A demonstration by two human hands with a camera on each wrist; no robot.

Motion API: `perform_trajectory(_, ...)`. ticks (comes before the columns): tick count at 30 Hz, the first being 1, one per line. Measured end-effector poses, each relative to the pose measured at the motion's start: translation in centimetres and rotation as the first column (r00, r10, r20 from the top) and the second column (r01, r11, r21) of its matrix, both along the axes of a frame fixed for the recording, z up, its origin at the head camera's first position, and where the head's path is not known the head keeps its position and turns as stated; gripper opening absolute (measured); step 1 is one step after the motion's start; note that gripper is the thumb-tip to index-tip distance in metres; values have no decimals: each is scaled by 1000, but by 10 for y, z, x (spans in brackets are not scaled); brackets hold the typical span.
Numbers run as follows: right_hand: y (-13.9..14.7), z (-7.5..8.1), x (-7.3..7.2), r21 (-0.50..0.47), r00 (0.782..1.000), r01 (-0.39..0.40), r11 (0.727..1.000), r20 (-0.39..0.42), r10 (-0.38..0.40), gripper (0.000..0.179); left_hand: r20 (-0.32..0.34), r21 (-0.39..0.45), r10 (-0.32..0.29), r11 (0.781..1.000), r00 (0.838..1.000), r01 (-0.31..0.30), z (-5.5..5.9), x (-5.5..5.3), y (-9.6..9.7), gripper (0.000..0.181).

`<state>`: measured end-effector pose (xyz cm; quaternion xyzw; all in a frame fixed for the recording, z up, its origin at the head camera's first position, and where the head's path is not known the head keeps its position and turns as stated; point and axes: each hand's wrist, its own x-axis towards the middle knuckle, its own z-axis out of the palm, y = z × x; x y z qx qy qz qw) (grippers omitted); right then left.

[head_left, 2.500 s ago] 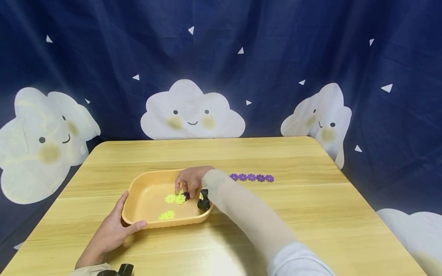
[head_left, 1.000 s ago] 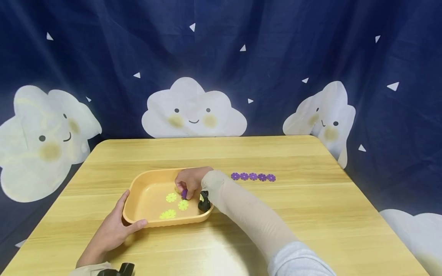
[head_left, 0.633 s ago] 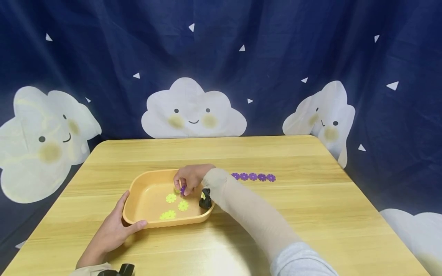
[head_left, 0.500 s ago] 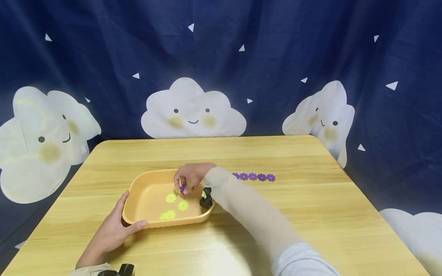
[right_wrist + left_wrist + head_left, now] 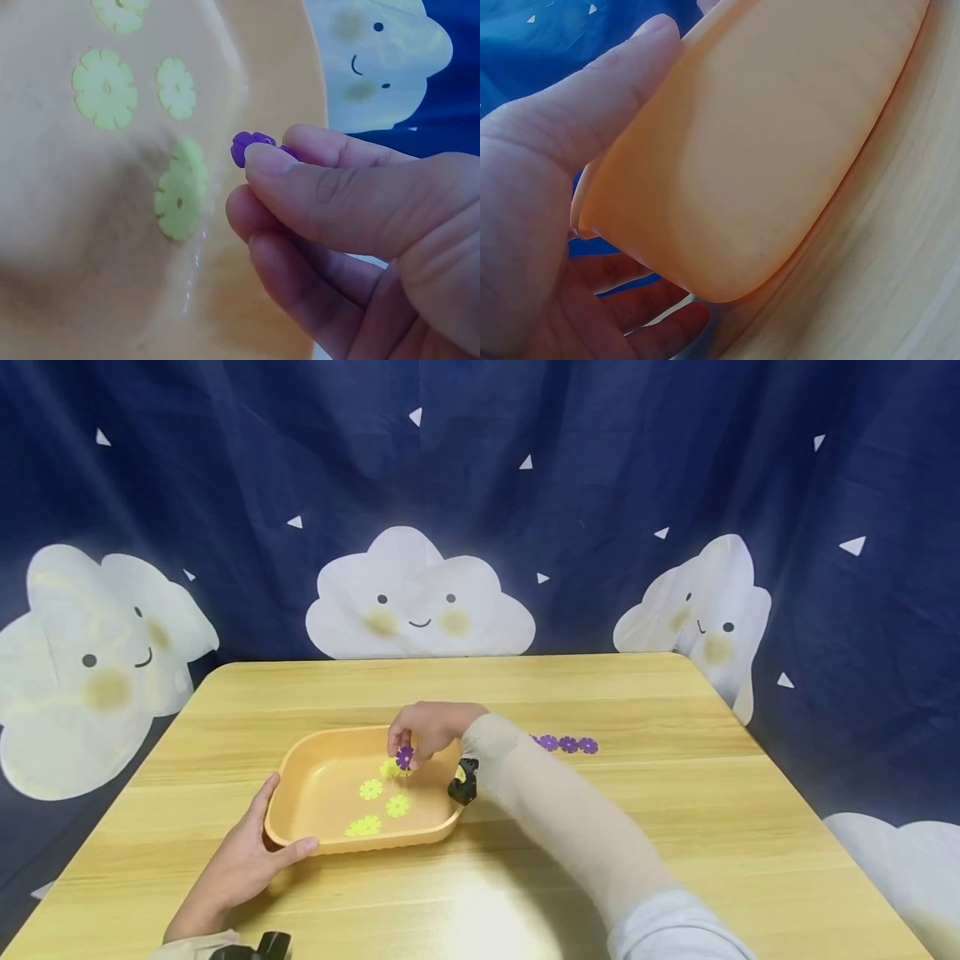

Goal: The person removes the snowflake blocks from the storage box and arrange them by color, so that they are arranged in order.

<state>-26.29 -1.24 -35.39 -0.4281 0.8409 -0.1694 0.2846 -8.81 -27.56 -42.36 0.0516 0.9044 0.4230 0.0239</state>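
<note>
Between thumb and fingertips, my right hand (image 5: 431, 729) pinches a purple flower-shaped building disc (image 5: 405, 757), raised over the far right part of a yellow-orange plastic tray (image 5: 315, 827). The right wrist view shows the purple disc (image 5: 251, 144) partly covered by the thumb. Several yellow flower-shaped discs (image 5: 371, 789) lie on the tray floor, some overlapping; two overlap just below the held one. My left hand (image 5: 243, 860) grips the tray's near left corner. In the left wrist view its thumb lies along the rim and its fingers curl round the orange corner wall (image 5: 727, 187).
A row of purple flower discs (image 5: 568, 745) lies on the wooden table (image 5: 675, 827) right of the tray, its left end hidden by my right forearm. The black wrist camera (image 5: 463, 782) overlaps the tray's right rim. Behind the table hangs a dark blue curtain (image 5: 480, 460) with clouds.
My right hand has picked the purple disc from among the yellow ones and lifted it up and rightward. One yellow disc has shifted apart from its neighbour. The left hand has stayed put.
</note>
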Motion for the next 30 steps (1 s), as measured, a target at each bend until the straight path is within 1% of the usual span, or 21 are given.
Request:
perform_trajectory(4,7,5,-2,-7,1000,-14,1000,-27,14,36,-7,-6,-6,1000,1000,6,1,-1,0,112)
perform_trajectory(7,13,8,-3,-11,999,-24,1000,-40,23,38,-1,6,-6,1000,1000,6,1,-1,0,113)
perform_trajectory(13,29,11,-5,-26,998,-16,1000,-67,14,37,7,10,-12,1000,1000,12,1,-1,1,112)
perform_trajectory(17,39,14,-6,-41,997,0,999,-82,-3,37,17,31,-9,999,1000,9,0,0,1,113)
perform_trajectory(23,57,18,-9,-53,991,29,998,-126,-36,37,18,-5,-6,1000,1000,6,0,0,0,113)
perform_trajectory(27,70,18,-10,-71,987,72,995,-137,-81,35,20,4,-6,1000,1000,6,0,0,0,113)
perform_trajectory(30,81,17,-10,-96,984,109,989,-128,-121,35,20,7,-7,1000,1000,7,-1,-1,1,113)
